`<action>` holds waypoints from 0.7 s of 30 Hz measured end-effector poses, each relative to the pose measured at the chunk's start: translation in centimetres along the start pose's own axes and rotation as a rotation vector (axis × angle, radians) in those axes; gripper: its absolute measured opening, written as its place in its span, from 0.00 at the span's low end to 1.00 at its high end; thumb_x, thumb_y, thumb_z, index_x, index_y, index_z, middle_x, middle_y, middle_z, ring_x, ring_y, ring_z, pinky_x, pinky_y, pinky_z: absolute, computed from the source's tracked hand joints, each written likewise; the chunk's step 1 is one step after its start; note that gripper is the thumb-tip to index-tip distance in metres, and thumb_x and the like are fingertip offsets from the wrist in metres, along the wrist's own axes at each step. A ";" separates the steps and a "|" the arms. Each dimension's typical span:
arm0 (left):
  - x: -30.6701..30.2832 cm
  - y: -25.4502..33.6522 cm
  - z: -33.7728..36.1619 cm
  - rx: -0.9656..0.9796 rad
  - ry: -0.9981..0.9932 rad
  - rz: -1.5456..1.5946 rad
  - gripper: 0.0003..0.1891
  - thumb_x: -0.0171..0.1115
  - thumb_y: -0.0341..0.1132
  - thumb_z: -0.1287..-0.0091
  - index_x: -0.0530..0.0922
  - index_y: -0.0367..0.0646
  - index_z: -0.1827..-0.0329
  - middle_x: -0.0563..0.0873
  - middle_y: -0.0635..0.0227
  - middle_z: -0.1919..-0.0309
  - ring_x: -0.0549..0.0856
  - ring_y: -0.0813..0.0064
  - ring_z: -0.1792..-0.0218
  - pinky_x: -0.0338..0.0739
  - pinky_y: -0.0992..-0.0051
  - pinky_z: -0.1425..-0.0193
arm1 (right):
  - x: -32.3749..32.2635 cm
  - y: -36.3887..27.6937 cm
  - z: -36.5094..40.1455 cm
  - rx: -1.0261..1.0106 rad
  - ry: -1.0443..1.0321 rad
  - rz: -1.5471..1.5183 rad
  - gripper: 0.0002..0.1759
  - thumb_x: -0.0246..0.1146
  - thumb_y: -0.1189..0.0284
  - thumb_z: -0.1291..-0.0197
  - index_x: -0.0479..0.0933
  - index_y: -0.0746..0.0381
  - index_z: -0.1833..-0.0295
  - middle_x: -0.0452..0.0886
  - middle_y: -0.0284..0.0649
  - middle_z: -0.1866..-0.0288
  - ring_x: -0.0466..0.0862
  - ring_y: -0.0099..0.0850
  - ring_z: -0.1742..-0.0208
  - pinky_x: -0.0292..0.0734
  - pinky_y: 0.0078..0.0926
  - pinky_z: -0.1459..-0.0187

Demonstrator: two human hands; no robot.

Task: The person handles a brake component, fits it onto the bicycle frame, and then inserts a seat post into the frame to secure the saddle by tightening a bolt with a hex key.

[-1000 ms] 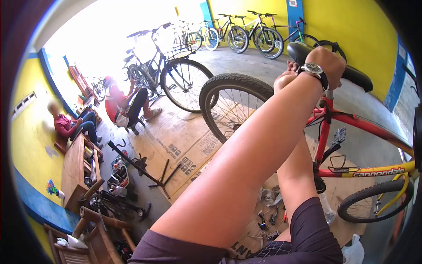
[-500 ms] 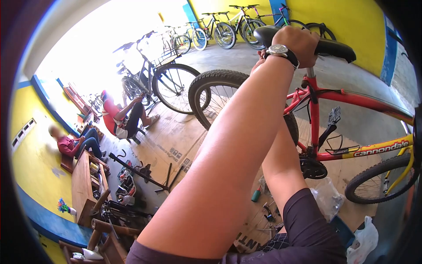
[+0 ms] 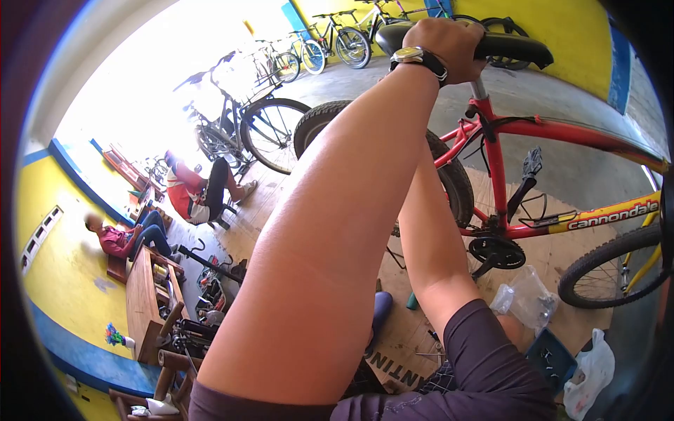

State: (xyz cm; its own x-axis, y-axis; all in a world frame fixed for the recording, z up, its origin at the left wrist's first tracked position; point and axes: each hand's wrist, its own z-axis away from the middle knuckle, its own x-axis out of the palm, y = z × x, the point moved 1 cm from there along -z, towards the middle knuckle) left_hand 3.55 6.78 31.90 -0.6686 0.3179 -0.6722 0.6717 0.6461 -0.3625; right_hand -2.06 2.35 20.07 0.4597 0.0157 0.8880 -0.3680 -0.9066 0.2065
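Observation:
My left hand, with a watch on its wrist, is closed over the middle of a black bicycle saddle. The saddle sits on the seat post of a red and yellow bicycle marked "cannondale". Behind my left forearm, my right forearm reaches up toward the rear of the bicycle; the right hand itself is hidden there. The rear wheel is partly covered by my arms. A crank with a chainring hangs low on the frame.
Cardboard covers the floor, with a plastic bag, a blue tray and a white bag on the right. One person sits by another bicycle; a second sits near a wooden bench.
The saddle and my left hand have shifted left and slightly up in view, and the bicycle's rear has tilted. The crank has turned. My right fingers, partly seen before, are now hidden.

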 end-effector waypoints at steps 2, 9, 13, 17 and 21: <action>-0.1 0.0 0.1 0.000 -0.003 0.003 0.18 0.66 0.51 0.39 0.83 0.51 0.51 0.90 0.64 0.59 0.90 0.60 0.56 0.85 0.61 0.49 | -0.2 0.0 0.0 0.006 -0.002 -0.010 0.27 0.51 0.50 0.25 0.72 0.58 0.34 0.81 0.38 0.42 0.84 0.34 0.47 0.83 0.35 0.47; 0.3 -0.2 0.0 0.004 0.009 0.030 0.17 0.67 0.50 0.39 0.83 0.52 0.52 0.90 0.64 0.62 0.90 0.59 0.57 0.84 0.59 0.49 | -0.3 -0.3 -1.0 0.038 -0.014 -0.037 0.29 0.49 0.47 0.24 0.71 0.58 0.33 0.80 0.38 0.41 0.84 0.35 0.46 0.83 0.36 0.47; 0.5 0.1 0.0 -0.006 -0.004 0.043 0.17 0.66 0.51 0.39 0.83 0.52 0.53 0.90 0.63 0.61 0.90 0.59 0.57 0.85 0.58 0.51 | 0.3 -1.3 -1.0 0.144 0.070 0.015 0.37 0.42 0.39 0.26 0.71 0.57 0.33 0.80 0.38 0.41 0.84 0.37 0.45 0.82 0.39 0.46; -0.4 -0.5 0.5 -0.047 -0.063 0.002 0.19 0.66 0.52 0.40 0.83 0.51 0.52 0.90 0.64 0.60 0.90 0.59 0.57 0.85 0.59 0.51 | 1.9 -2.3 0.9 0.252 0.062 0.131 0.43 0.38 0.33 0.29 0.71 0.57 0.31 0.78 0.39 0.38 0.79 0.38 0.39 0.77 0.43 0.41; -0.5 0.5 -0.3 -0.075 -0.097 0.005 0.20 0.67 0.53 0.42 0.83 0.51 0.52 0.90 0.65 0.59 0.90 0.59 0.57 0.85 0.59 0.51 | 2.9 -4.3 3.4 0.347 0.027 0.262 0.45 0.37 0.32 0.29 0.69 0.59 0.29 0.77 0.41 0.35 0.76 0.39 0.35 0.72 0.44 0.35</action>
State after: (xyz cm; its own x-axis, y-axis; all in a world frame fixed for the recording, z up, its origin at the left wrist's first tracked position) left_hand 4.07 7.16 32.28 -0.6288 0.2552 -0.7345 0.6469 0.6958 -0.3121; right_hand 3.62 4.84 20.35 0.3637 -0.2269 0.9035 -0.1739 -0.9694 -0.1735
